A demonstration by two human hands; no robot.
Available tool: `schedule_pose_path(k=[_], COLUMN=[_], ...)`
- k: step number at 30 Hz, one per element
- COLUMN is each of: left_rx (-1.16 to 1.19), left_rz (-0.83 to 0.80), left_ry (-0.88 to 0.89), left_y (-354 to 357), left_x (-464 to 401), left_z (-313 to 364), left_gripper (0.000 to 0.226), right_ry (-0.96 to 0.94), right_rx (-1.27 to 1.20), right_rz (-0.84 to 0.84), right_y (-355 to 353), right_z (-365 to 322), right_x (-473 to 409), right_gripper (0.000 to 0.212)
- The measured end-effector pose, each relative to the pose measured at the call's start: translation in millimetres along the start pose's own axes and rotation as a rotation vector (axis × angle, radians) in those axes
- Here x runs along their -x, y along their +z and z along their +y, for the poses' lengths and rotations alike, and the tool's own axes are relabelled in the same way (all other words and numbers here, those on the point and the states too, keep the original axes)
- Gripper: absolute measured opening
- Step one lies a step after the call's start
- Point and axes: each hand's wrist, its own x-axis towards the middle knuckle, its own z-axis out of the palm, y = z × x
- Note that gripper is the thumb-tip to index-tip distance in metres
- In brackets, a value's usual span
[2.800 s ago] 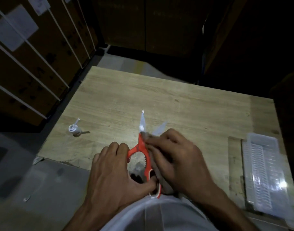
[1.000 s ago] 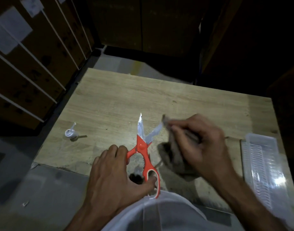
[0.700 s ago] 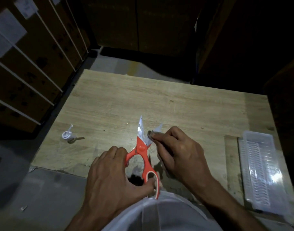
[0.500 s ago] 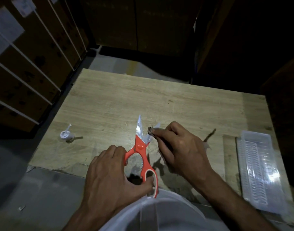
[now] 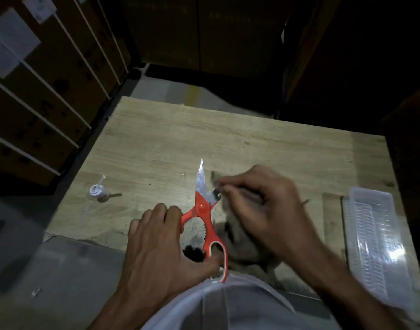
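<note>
step: wiping the open kitchen shears (image 5: 200,207) at the table's (image 5: 180,139) near edge | left hand (image 5: 161,253) is gripping the orange handles, spreading the 2 blades | right hand (image 5: 263,210) is pinching a grey rag (image 5: 237,236) on the right blade | next, I'm guessing: sliding it toward the tip, minding the edge

Orange-handled scissors (image 5: 205,210), blades spread in a V and tips pointing away, sit at the near edge of a wooden table (image 5: 180,139), a blurred grey rag (image 5: 242,244) against the right blade.
</note>
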Motion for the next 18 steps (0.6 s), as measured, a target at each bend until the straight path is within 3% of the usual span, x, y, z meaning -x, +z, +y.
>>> schedule_pose_path(k=[3, 18], left_rx=[0.002, -0.019], left_rz=[0.012, 0.028], left_ry=[0.002, -0.003], left_y=[-2, -2], left_x=[-1, 5], left_z=[1, -4], left_gripper=[0.066, 0.066], right_ry=[-0.030, 0.045], right_rx=[0.169, 0.519], right_rz=[-0.113, -0.103], right_y=[29, 1], right_z=[-2, 45], right_x=[14, -23], right_gripper=[0.023, 0.021])
